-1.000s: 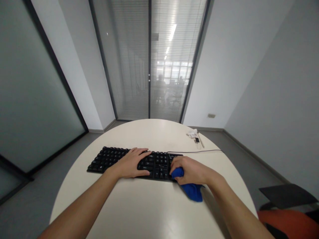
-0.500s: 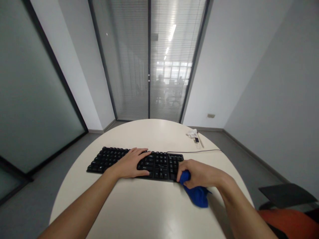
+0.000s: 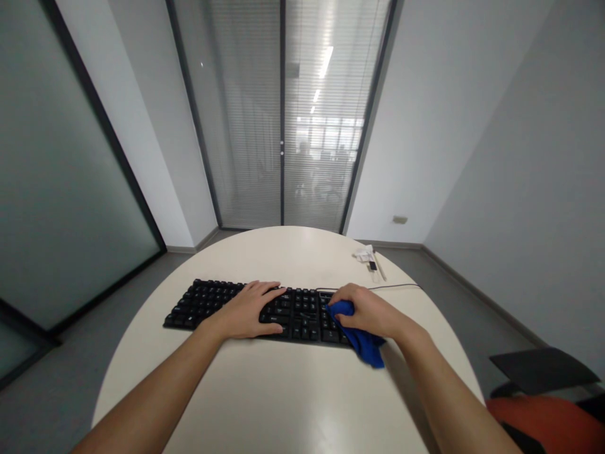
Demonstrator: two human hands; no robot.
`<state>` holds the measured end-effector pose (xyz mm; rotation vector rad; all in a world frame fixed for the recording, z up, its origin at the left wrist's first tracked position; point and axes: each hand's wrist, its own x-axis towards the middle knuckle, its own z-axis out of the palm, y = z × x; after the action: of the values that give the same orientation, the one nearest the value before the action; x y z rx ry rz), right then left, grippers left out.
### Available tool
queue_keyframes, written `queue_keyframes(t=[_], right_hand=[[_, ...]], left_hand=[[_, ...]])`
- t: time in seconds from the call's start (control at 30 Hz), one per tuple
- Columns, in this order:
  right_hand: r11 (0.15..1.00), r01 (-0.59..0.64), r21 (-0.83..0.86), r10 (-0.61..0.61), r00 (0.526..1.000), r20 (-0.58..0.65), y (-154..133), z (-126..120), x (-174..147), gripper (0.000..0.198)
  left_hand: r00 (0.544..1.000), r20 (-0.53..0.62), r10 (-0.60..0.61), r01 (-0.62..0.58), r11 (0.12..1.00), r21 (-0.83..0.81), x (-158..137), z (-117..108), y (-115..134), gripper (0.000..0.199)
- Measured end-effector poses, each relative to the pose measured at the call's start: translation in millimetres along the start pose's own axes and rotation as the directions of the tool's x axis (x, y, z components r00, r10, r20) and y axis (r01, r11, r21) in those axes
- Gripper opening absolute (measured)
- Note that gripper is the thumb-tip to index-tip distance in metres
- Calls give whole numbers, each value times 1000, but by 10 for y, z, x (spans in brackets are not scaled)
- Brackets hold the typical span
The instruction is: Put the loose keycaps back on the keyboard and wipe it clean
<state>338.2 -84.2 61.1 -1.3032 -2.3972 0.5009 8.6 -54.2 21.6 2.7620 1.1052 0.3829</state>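
A black keyboard [image 3: 305, 315] lies across the round cream table [image 3: 265, 397]. Flat over its middle keys rests my left hand [image 3: 248, 310], fingers spread and thumb apart, holding nothing. My right hand [image 3: 371, 310] is closed on a blue cloth [image 3: 362, 340] at the keyboard's right end, over the number pad. Part of the cloth touches the keys, and its loose end hangs past the front edge onto the table. The keys under both hands are hidden.
A thin black cable [image 3: 394, 286] runs from behind the keyboard to the table's right edge. Near the back right lie a crumpled white piece [image 3: 365, 253], a small black item [image 3: 373, 266] and a thin pale stick [image 3: 380, 267]. An orange-seated chair [image 3: 543, 419] stands at right.
My right hand has moved the blue cloth away from me, from the keyboard's front right corner up over the number pad. The left hand has stayed in place.
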Motion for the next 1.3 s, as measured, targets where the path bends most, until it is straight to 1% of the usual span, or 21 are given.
queue_keyframes(t=[0.23, 0.33, 0.5, 0.53, 0.57, 0.6, 0.67, 0.73, 0.77, 0.9, 1.1, 1.17, 1.3], right_hand=[[998, 47, 39, -52, 990, 127, -117, -58, -35, 22], [998, 38, 56, -47, 987, 154, -140, -55, -45, 22], [996, 17, 87, -39, 967, 253, -149, -58, -83, 22], [996, 19, 89, -41, 966, 255, -142, -61, -87, 22], [996, 23, 81, -41, 972, 232, -132, -63, -86, 23], [998, 28, 62, -39, 982, 184, -117, -61, -79, 24], [999, 39, 1, -39, 999, 37, -74, -44, -47, 24], [997, 39, -61, -44, 995, -91, -22, -5, 2, 24], [996, 35, -79, -44, 992, -116, 4, 20, 27, 24], [994, 23, -109, -31, 997, -77, 68, 91, 87, 26], [996, 28, -82, -28, 1000, -6, 54, 23, 41, 25], [995, 10, -95, -12, 1000, -19, 59, 5, 27, 24], [988, -56, -144, 41, 993, -108, 97, 4, 25, 21]], left_hand=[[1000, 7, -3, 3, 1000, 14, -2, 1, -4, 83], [1000, 10, -1, 1, 1000, 19, -1, 6, -7, 84], [1000, 20, -9, 8, 1000, 28, 1, 10, -3, 84], [1000, 20, -9, 8, 1000, 27, 1, 9, -1, 84], [1000, 21, -8, 7, 1000, 26, 2, 8, 1, 84], [1000, 22, -8, 7, 1000, 26, 2, 6, 3, 84], [1000, 23, -8, 8, 1000, 26, 3, 1, 9, 83], [1000, 19, -9, 8, 1000, 22, 4, -3, 14, 83], [1000, 14, -7, 7, 1000, 19, 5, -4, 15, 83], [1000, -3, 4, -4, 1000, 7, 6, 5, 8, 83], [1000, 2, -2, 2, 1000, 11, 1, 18, -11, 83], [1000, 3, -6, 6, 1000, 11, -2, 17, -12, 84], [1000, 11, -6, 6, 1000, 10, -4, 14, -9, 84]])
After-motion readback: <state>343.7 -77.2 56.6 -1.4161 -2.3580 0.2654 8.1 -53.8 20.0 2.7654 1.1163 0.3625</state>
